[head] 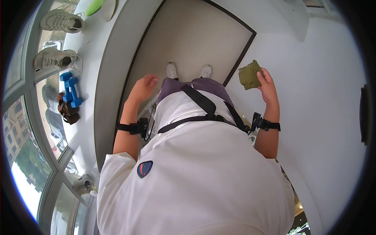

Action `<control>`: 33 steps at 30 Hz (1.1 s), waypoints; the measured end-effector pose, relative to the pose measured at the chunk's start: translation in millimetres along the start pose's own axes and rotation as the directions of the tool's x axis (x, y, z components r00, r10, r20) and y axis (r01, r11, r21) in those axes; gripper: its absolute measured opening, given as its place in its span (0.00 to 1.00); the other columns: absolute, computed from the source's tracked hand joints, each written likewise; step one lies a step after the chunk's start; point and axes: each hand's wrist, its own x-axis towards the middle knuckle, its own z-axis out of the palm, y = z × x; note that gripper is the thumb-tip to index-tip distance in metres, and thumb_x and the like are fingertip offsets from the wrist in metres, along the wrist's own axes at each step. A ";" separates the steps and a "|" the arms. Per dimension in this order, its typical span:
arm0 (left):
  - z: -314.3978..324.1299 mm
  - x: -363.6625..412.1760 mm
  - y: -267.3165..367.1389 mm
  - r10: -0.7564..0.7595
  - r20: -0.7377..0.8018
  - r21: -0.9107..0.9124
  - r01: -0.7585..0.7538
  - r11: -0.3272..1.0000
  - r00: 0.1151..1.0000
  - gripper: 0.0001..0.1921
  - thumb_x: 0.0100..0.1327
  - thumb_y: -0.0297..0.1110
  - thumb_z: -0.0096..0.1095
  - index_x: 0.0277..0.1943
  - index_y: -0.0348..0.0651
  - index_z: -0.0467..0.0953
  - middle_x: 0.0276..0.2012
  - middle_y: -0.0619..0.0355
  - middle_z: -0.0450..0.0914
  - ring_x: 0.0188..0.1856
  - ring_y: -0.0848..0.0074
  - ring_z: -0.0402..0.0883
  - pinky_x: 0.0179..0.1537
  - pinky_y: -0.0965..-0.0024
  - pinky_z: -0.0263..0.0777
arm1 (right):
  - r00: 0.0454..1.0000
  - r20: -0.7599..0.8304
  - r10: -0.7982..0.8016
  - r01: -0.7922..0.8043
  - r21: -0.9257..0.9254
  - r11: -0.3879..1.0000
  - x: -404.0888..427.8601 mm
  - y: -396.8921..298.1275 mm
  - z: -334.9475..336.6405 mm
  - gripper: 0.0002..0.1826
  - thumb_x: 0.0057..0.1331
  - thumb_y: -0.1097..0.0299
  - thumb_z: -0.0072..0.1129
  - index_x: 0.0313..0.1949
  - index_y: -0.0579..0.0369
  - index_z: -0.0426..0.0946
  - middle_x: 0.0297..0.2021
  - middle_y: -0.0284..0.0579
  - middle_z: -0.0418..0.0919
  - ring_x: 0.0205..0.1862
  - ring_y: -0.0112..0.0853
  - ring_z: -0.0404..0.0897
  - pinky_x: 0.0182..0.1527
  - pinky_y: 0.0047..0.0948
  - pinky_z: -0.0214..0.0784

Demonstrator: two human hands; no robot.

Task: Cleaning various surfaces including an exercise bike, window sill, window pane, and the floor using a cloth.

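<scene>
An olive-green folded cloth with uneven edges is pinched between the thumb and fingers of my right hand, out to the right of my body near the white wall. My left hand is raised at the left above the floor, slightly blurred, with its fingers curled loosely and nothing seen in them. Both forearms wear black straps with small devices. My white shoes stand on the beige floor between the hands.
Along the left, a white window sill holds white lace-up sneakers, blue dumbbells, brown sandals and a green insole. Windows rise beyond it. A white wall stands on the right, and dark trim borders the floor.
</scene>
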 end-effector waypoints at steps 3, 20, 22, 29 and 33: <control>3.0 -11.4 -31.8 -0.183 -0.142 -0.088 0.172 0.981 0.973 0.13 0.69 0.38 0.52 0.47 0.38 0.77 0.37 0.52 0.83 0.39 0.67 0.82 0.44 0.69 0.72 | 0.997 -0.062 0.042 -0.034 0.127 0.991 57.2 16.6 -26.1 0.19 0.72 0.63 0.51 0.58 0.57 0.68 0.51 0.42 0.75 0.51 0.30 0.77 0.51 0.36 0.73; 188.7 197.4 -173.0 -0.692 0.172 -0.534 0.656 0.533 0.701 0.14 0.74 0.38 0.46 0.55 0.40 0.70 0.40 0.58 0.80 0.38 0.77 0.79 0.40 0.75 0.70 | 0.863 -0.105 0.494 -0.480 0.132 0.867 455.3 346.8 -21.2 0.18 0.72 0.63 0.51 0.60 0.48 0.68 0.52 0.37 0.76 0.52 0.31 0.76 0.51 0.40 0.70; 180.4 198.9 -192.8 -0.616 0.138 -0.416 0.610 0.675 0.775 0.14 0.74 0.37 0.46 0.54 0.40 0.71 0.40 0.58 0.80 0.38 0.78 0.79 0.40 0.75 0.70 | 0.866 -0.108 0.488 -0.473 0.135 0.870 491.8 379.7 -12.4 0.18 0.72 0.62 0.51 0.59 0.47 0.69 0.52 0.36 0.76 0.51 0.31 0.75 0.50 0.40 0.68; 163.1 136.9 -276.4 -0.834 0.285 -0.207 0.880 0.428 0.473 0.15 0.73 0.42 0.50 0.49 0.40 0.74 0.37 0.60 0.81 0.38 0.79 0.79 0.40 0.76 0.69 | 0.773 -0.596 0.216 -0.214 0.076 0.974 629.6 436.0 -19.7 0.21 0.73 0.64 0.46 0.63 0.52 0.66 0.52 0.43 0.76 0.50 0.34 0.76 0.51 0.35 0.71; 171.4 124.8 -287.4 -0.822 0.253 -0.367 0.837 0.406 0.510 0.14 0.72 0.42 0.53 0.49 0.39 0.74 0.36 0.59 0.81 0.36 0.79 0.77 0.41 0.75 0.70 | 0.752 -0.617 -0.233 -0.236 -0.582 0.778 702.2 469.1 16.4 0.22 0.72 0.60 0.47 0.62 0.54 0.68 0.48 0.51 0.79 0.47 0.43 0.78 0.52 0.36 0.70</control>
